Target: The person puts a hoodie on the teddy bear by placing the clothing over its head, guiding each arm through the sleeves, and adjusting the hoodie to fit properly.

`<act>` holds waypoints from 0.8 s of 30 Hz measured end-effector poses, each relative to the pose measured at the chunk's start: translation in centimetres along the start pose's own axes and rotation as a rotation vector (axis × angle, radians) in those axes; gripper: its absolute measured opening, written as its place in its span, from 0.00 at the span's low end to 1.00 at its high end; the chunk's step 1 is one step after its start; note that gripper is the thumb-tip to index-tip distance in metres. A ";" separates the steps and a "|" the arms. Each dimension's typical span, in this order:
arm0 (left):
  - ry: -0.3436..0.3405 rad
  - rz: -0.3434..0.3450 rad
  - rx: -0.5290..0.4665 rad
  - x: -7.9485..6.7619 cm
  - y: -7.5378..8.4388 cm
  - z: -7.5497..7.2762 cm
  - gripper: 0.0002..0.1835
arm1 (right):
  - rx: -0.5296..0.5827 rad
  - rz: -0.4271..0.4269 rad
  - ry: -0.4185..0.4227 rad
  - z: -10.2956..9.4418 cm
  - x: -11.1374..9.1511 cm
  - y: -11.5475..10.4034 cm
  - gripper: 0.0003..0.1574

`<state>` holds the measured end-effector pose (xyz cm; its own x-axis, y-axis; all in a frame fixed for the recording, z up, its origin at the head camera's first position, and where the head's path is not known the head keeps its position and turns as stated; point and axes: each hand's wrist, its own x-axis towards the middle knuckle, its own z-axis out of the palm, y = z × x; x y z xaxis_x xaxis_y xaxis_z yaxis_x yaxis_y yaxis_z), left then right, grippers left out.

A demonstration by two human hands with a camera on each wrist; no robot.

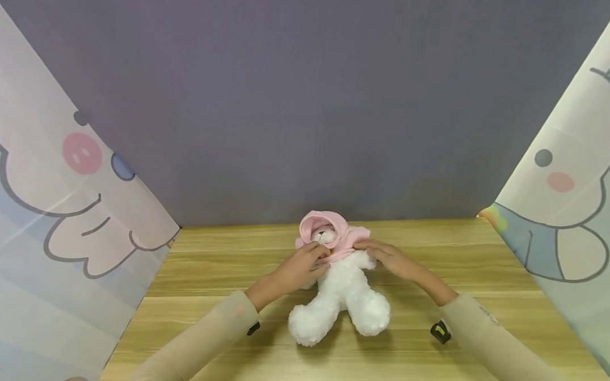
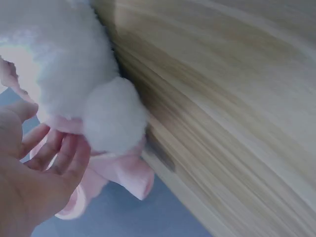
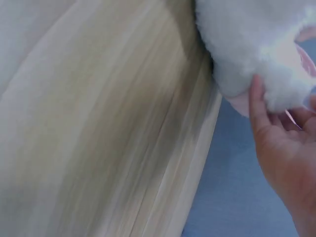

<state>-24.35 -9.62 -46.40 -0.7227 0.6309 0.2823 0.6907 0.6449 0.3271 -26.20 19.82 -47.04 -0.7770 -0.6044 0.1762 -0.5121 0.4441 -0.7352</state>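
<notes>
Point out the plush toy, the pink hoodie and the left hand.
Plush toy (image 1: 343,283): head view, on its white belly.
Pink hoodie (image 1: 341,250): head view, on the front, below the hood.
Left hand (image 1: 295,268): head view, on the back of the hand.

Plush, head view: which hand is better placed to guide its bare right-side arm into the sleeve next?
Right, probably: the right hand is at that arm, just below the sleeve in frame. The left hand is across at the front of the hoodie.
</notes>
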 end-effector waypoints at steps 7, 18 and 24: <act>-0.029 -0.008 0.083 1.2 1.8 0.2 0.16 | 0.033 -0.032 -0.114 -0.8 0.5 0.9 0.26; -0.102 -0.095 -0.006 1.6 3.1 0.9 0.17 | 0.164 -0.075 -0.324 -1.5 0.9 2.0 0.34; -0.078 -0.100 -0.057 1.8 2.7 1.2 0.18 | 0.027 -0.132 -0.187 0.1 2.2 2.2 0.18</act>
<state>-23.74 -6.23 -46.05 -0.7822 0.5977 0.1758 0.6114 0.6821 0.4012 -28.96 19.41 -48.32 -0.6211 -0.7694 0.1496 -0.5932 0.3366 -0.7313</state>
